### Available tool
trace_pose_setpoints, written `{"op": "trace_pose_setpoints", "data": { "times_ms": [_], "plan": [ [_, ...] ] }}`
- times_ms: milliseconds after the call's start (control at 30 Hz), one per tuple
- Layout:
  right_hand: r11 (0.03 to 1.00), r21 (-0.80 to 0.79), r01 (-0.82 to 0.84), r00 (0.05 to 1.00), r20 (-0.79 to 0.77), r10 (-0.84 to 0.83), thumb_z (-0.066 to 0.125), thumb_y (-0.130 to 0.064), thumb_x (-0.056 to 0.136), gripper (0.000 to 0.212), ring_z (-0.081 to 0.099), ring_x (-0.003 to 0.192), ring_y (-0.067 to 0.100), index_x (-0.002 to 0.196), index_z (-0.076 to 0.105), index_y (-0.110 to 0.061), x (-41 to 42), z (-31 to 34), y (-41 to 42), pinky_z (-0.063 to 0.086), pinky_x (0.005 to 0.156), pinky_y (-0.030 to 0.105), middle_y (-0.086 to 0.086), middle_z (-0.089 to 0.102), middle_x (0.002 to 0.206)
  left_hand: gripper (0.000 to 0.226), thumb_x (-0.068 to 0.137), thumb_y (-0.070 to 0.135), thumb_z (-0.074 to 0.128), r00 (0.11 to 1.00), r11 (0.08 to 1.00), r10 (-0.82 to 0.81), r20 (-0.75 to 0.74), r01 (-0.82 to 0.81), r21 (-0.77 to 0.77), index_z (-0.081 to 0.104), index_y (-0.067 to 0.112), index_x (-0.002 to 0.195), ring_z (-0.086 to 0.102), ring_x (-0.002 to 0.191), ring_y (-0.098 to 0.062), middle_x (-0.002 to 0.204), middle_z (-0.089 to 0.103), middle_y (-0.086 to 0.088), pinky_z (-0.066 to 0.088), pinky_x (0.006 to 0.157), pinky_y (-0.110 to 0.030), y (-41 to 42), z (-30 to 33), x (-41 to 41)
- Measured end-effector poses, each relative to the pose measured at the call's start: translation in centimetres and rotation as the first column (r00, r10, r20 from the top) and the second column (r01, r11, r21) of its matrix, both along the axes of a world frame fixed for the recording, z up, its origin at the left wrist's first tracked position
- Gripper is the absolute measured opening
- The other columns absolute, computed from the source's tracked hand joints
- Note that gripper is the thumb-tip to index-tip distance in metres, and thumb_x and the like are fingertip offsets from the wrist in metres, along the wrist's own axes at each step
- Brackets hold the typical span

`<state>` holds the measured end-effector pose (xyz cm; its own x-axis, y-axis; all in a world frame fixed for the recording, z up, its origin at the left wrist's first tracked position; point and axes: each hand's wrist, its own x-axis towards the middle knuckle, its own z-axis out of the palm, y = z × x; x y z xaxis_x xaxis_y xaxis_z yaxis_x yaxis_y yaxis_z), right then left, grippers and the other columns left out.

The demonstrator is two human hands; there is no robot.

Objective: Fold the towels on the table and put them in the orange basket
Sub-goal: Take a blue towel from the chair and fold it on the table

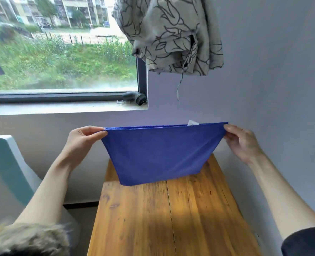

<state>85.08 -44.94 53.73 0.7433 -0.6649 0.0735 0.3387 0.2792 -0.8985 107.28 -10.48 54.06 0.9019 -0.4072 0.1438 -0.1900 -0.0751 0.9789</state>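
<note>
The left hand (pixel 84 134) pinches the left top corner of the blue towel (pixel 160 154) between thumb and fingers; the towel hangs stretched between both hands above the far end of the wooden surface (pixel 171 218), its top edge taut and apparently doubled, a white tag (pixel 192 123) showing behind that edge; the lower edge hangs at or just above the surface, contact not determinable; the right hand (pixel 239 140) pinches the right top corner in the same manner. Progress assessment: folding of this towel appears in hand, likely at one fold; further folds and placement remain. The orange basket is not in view; no other towels are visible.
</note>
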Motion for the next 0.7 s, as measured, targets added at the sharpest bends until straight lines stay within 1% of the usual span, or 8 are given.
{"op": "trace_pose_setpoints", "data": {
  "times_ms": [100,167,267,333,400,567,633,700],
  "plan": [
    [1.000,-0.024,-0.011,1.000,-0.003,0.011,0.046,0.006,0.089,0.044,0.065,0.063,0.010,0.056,0.073,-0.007,0.0,1.1,-0.2,0.052,0.063,0.017,0.002,0.070,0.065,0.018,0.082,0.007,0.068,0.997,0.996,-0.001,-0.078,-0.006,-0.088,0.076,0.017,0.070,0.061,0.078,-0.015,0.073,0.072,0.004,0.047,0.084,-0.026,0.0,0.6,0.1],
    [0.998,-0.061,0.011,0.999,-0.038,-0.013,0.049,0.006,0.088,0.041,0.065,0.062,0.010,0.057,0.074,-0.007,-0.1,1.3,-0.4,0.052,0.062,0.017,0.003,0.070,0.065,0.021,0.081,0.005,0.068,0.997,0.996,-0.006,-0.080,-0.002,-0.093,0.076,0.020,0.068,0.061,0.078,-0.017,0.072,0.072,0.003,0.047,0.086,-0.029,0.0,0.8,-0.2],
    [0.993,-0.114,0.037,0.995,-0.089,-0.047,0.053,0.006,0.087,0.030,0.065,0.063,0.011,0.066,0.072,-0.004,-0.3,1.3,-0.3,0.053,0.063,0.017,0.003,0.070,0.066,0.015,0.080,0.005,0.069,0.998,0.998,0.013,-0.055,-0.017,-0.065,0.074,0.014,0.070,0.062,0.074,-0.015,0.071,0.072,0.003,0.049,0.081,-0.025,0.2,0.9,-0.6],
    [0.991,-0.128,0.041,0.992,-0.113,-0.055,0.054,0.006,0.086,0.020,0.064,0.064,0.011,0.073,0.067,-0.003,-0.6,1.3,-0.2,0.054,0.065,0.018,0.002,0.070,0.065,0.008,0.080,0.006,0.069,1.000,1.000,0.020,-0.008,-0.020,-0.014,0.072,0.013,0.077,0.063,0.071,-0.009,0.070,0.072,0.005,0.050,0.074,-0.018,0.4,0.9,-0.9],
    [0.993,-0.118,0.029,0.993,-0.113,-0.042,0.054,0.007,0.086,0.022,0.064,0.063,0.011,0.070,0.065,-0.004,-0.8,1.4,-0.1,0.054,0.066,0.019,0.002,0.068,0.064,0.003,0.080,0.006,0.069,0.999,1.000,0.022,0.026,-0.022,0.010,0.070,0.010,0.081,0.063,0.067,-0.004,0.069,0.072,0.007,0.049,0.067,-0.012,0.6,0.9,-0.9],
    [0.995,-0.099,0.028,0.992,-0.120,-0.040,0.052,0.007,0.087,0.018,0.064,0.062,0.010,0.074,0.060,-0.003,-0.9,2.0,0.2,0.055,0.065,0.019,0.001,0.068,0.061,0.002,0.080,0.007,0.070,0.998,1.000,0.016,0.053,-0.017,0.023,0.069,0.007,0.081,0.062,0.066,-0.004,0.069,0.071,0.006,0.048,0.065,-0.012,0.7,0.9,-1.1],
    [0.997,-0.072,0.031,0.993,-0.112,-0.039,0.051,0.008,0.087,0.019,0.064,0.061,0.010,0.075,0.059,-0.003,-0.9,2.1,0.4,0.055,0.064,0.018,0.001,0.068,0.061,0.002,0.081,0.005,0.068,1.000,1.000,-0.007,0.018,0.007,-0.019,0.068,0.007,0.080,0.063,0.066,-0.007,0.069,0.071,0.004,0.050,0.066,-0.013,0.8,0.9,-1.2],
    [0.999,-0.030,0.035,0.995,-0.088,-0.037,0.050,0.010,0.087,0.020,0.064,0.059,0.010,0.074,0.057,-0.004,-0.8,2.2,0.5,0.055,0.062,0.019,0.001,0.067,0.059,0.014,0.082,0.000,0.064,0.996,0.988,-0.057,-0.074,0.045,-0.146,0.070,0.009,0.073,0.062,0.066,-0.012,0.068,0.070,0.000,0.053,0.068,-0.017,0.7,0.9,-1.4]
  ]
}}
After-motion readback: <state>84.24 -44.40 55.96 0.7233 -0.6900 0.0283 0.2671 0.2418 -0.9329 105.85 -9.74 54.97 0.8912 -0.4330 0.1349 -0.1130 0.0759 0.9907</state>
